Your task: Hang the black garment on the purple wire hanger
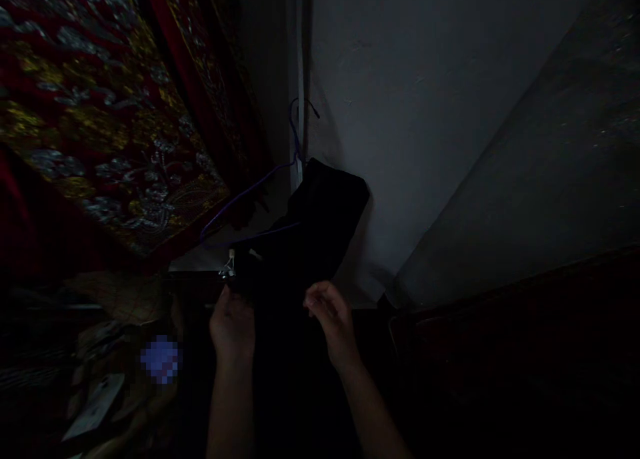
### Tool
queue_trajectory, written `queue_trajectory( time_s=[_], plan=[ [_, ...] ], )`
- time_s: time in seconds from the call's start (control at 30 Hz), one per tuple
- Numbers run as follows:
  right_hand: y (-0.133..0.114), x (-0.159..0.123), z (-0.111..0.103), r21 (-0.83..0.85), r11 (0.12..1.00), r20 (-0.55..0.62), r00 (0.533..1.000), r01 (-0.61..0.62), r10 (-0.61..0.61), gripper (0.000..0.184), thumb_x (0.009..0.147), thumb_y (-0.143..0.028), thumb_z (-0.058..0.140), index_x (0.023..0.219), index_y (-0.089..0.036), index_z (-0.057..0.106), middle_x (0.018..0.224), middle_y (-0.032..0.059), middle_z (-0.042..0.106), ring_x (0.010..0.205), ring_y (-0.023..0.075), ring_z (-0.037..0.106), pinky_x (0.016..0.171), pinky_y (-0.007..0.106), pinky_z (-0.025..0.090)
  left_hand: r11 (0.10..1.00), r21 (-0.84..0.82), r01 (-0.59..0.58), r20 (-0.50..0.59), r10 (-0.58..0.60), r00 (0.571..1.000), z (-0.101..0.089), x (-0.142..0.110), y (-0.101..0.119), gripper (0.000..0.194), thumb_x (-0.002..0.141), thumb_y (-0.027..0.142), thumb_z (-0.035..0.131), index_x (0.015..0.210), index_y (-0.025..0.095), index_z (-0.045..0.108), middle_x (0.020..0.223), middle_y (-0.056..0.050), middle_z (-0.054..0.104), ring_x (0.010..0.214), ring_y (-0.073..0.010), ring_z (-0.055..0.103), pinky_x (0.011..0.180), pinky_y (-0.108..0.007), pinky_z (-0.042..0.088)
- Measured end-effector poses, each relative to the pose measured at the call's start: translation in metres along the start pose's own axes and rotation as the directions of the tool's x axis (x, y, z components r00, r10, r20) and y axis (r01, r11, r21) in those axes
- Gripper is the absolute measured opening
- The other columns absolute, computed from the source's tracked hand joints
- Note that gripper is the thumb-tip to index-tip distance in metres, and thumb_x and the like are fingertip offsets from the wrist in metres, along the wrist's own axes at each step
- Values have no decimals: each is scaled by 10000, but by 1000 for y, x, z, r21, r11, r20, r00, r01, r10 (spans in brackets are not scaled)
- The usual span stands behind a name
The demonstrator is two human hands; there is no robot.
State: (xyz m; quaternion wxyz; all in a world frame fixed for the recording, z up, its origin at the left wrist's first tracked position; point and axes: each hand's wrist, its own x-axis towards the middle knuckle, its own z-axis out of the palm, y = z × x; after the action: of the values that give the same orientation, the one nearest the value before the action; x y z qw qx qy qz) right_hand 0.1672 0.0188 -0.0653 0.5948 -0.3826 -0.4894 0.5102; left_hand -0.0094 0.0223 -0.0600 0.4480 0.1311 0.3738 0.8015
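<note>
In the dim light, a black garment (325, 212) hangs over one side of a purple wire hanger (245, 191). The cloth falls down between my two hands, and its folds are lost in the dark. My left hand (233, 326) is closed at the garment's left edge, its fingertips partly hidden in shadow. Just above those fingers is a small shiny metal piece (228, 270) with a pale tip; I cannot make out its kind. On the other side my right hand (330, 312) has its fingers curled and pinched together against the black cloth.
Red cloth (115, 112) with gold and silver embroidery hangs at upper left. A grey wall (425, 112) stands behind the hanger, with a vertical pole (300, 52) near its corner. At lower left are a pale phone-like slab (95, 406) and a blurred blue patch (161, 359).
</note>
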Motion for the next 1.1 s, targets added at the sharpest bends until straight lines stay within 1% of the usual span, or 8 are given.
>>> queue_trajectory(
  time_s=[0.1, 0.2, 0.4, 0.5, 0.63, 0.73, 0.9, 1.1],
  plan=[
    [2, -3, 1, -188, 967, 57, 985, 170, -162, 381, 794, -261, 709, 1164, -240, 622, 1206, 66, 651, 1146, 220, 603, 1002, 367, 467, 996, 36, 77, 125, -81, 989, 13, -15, -6, 201, 738, 346, 759, 827, 176, 700, 845, -22, 708, 832, -168, 661, 765, -266, 501],
    [7, -7, 4, -287, 925, 175, 963, 249, -205, 592, 775, -178, 692, 1338, -263, 526, 1388, 80, 566, 1318, 246, 508, 1138, 415, 373, 973, 222, -60, 326, -17, 945, 23, -31, -1, 239, 795, 403, 771, 865, 178, 733, 885, -36, 699, 894, -184, 647, 831, -270, 485],
    [-5, -2, 6, -215, 972, 298, 954, 94, -26, 160, 929, -311, 559, 1038, -225, 638, 962, 32, 674, 936, 205, 630, 882, 331, 492, 742, 431, -514, 645, 145, 750, 40, -53, 11, 157, 947, 338, 631, 903, 223, 727, 1015, -40, 627, 1008, -181, 597, 906, -263, 457],
    [-26, 7, 0, -188, 979, 312, 950, 84, -22, 180, 904, -332, 562, 776, -209, 591, 764, -2, 573, 777, 169, 547, 740, 279, 450, 657, 434, -617, 732, 142, 666, 44, -42, 15, 187, 971, 373, 593, 928, 227, 702, 1156, -56, 594, 1156, -205, 549, 1009, -288, 421],
    [-53, 19, -6, -55, 994, 238, 965, -95, 105, 245, 823, -365, 594, 663, -209, 493, 655, -23, 456, 656, 142, 442, 613, 254, 374, 742, 498, -448, 751, -111, 651, 37, -18, 7, 496, 1005, 613, 353, 1252, 245, 575, 1379, -104, 564, 1297, -260, 504, 1089, -386, 407],
    [-69, 27, -8, 120, 963, 237, 949, -243, 209, 225, 776, -380, 619, 687, -210, 502, 657, -28, 451, 644, 138, 433, 600, 248, 377, 668, 642, -376, 699, -308, 645, 30, -9, -8, 659, 939, 718, 390, 1342, 218, 538, 1398, -131, 569, 1360, -296, 457, 1128, -426, 382],
    [-87, 38, -23, -14, 973, 220, 949, -228, 226, 283, 795, -413, 642, 684, -209, 480, 638, -51, 397, 601, 112, 380, 561, 225, 334, 520, 712, -472, 702, -544, 460, 30, -8, -26, 450, 899, 606, 562, 896, 177, 697, 925, -68, 707, 940, -252, 640, 903, -380, 518],
    [-97, 43, -48, -416, 909, 475, 852, -5, 222, 487, 840, -466, 721, 1245, -258, 549, 1006, 13, 623, 868, 166, 596, 773, 287, 469, 643, 542, -541, 805, -214, 553, 43, 7, 6, 184, 839, 306, 613, 768, 175, 720, 921, -71, 735, 980, -244, 668, 903, -342, 492]
  ],
)
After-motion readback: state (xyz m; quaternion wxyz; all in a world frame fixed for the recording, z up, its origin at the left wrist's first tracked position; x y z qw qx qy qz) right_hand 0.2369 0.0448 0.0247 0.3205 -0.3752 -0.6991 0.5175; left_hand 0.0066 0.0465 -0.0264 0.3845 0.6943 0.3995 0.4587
